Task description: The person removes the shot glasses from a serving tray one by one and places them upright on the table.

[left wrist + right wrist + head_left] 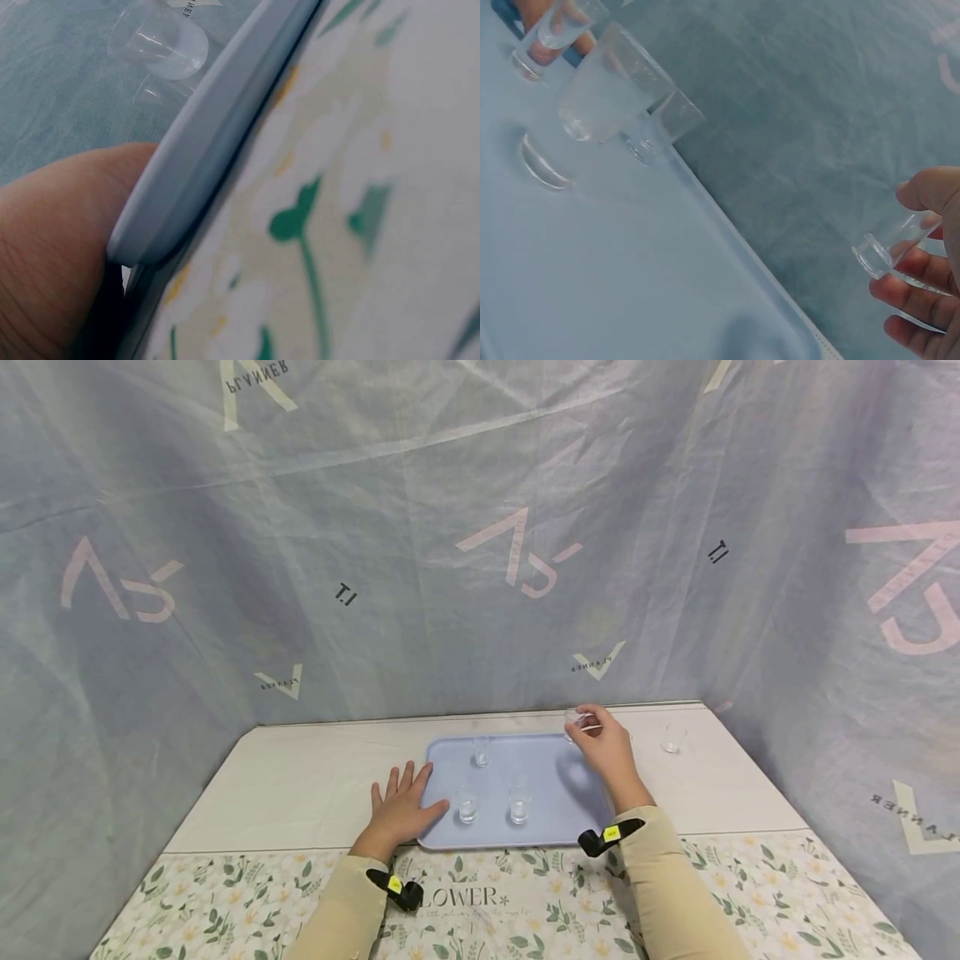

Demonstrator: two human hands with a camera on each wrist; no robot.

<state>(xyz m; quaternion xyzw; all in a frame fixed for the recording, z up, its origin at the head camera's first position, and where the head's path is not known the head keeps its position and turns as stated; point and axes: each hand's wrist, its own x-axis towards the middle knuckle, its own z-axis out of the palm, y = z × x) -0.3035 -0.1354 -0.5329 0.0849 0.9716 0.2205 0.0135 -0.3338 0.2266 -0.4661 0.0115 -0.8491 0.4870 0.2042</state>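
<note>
My right hand [606, 747] pinches a small clear shot glass [573, 725] between thumb and fingers, above the back right part of a pale blue tray [555, 827]. In the right wrist view the held glass [891, 244] is off the tray, base toward the tray side. Spread flat, my left hand [401, 810] rests at the tray's left edge, its thumb over the rim. On the tray stand three more clear shot glasses: one at the back left [482, 753], one at the front left [467, 807] and one at the front middle [519, 807].
Another clear glass [672, 742] stands on the white cloth [300, 785] right of the tray. A floral cloth [225, 902] covers the near part of the table. Grey-blue fabric [405, 610] hangs behind and at both sides.
</note>
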